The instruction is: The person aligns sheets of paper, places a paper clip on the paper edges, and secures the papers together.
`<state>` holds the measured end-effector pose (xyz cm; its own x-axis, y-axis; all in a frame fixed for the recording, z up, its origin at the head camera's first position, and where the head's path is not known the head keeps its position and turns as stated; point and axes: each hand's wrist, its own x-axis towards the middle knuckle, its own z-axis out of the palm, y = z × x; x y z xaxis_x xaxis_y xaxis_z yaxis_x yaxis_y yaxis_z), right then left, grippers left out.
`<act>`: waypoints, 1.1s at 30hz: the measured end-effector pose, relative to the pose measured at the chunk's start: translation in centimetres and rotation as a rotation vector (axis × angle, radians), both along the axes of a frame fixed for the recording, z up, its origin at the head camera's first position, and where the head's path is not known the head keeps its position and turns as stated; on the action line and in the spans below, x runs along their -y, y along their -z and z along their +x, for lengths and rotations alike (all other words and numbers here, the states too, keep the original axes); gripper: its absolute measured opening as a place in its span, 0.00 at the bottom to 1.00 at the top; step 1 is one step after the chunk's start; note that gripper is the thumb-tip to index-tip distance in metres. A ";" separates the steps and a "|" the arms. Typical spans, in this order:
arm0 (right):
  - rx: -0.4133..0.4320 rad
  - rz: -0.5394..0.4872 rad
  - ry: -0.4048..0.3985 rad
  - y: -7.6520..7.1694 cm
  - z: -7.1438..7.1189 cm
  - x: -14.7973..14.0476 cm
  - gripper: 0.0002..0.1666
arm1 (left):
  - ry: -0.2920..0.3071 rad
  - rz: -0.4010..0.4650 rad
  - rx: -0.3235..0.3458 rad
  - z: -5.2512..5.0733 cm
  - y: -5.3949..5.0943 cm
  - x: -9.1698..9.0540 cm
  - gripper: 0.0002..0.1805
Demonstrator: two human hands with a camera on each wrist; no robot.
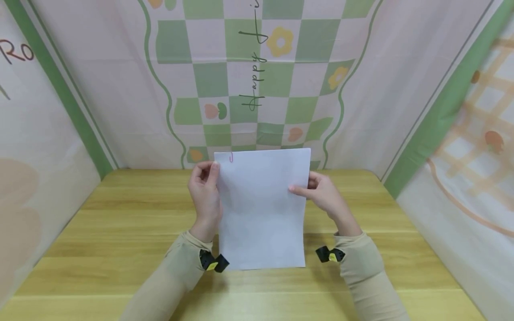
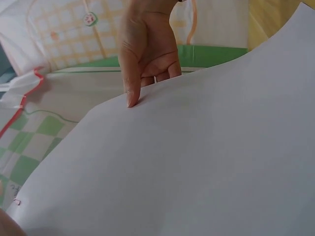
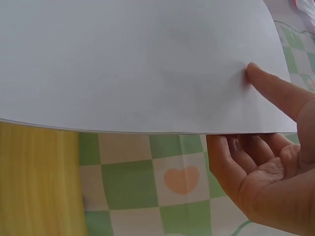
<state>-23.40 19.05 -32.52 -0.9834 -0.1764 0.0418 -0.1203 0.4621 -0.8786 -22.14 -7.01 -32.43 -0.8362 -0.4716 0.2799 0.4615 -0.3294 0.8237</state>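
Both hands hold up white paper (image 1: pixel 261 214), its face blank toward the head camera. A small pink paper clip (image 1: pixel 231 157) sits on the top edge near the left corner; it shows small in the left wrist view too. My left hand (image 1: pixel 205 191) pinches the upper left edge, thumb in front and fingers partly behind. Lower on the opposite edge, my right hand (image 1: pixel 325 196) grips with its thumb on the front face. Its other fingers (image 3: pixel 231 157) pass behind the paper in the right wrist view. The edge there looks like more than one layer.
A wooden table (image 1: pixel 112 249) lies beneath the paper. Behind it hangs a cloth with green and white checks (image 1: pixel 241 76). Further printed cloths (image 1: pixel 474 133) stand at both sides. Each sleeve carries a small black wrist camera (image 1: pixel 213 261).
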 end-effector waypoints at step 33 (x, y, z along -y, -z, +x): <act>0.171 -0.291 -0.054 1.8 -0.6 0.3 0.30 | 0.078 -0.167 0.099 -0.1 1.1 0.5 0.11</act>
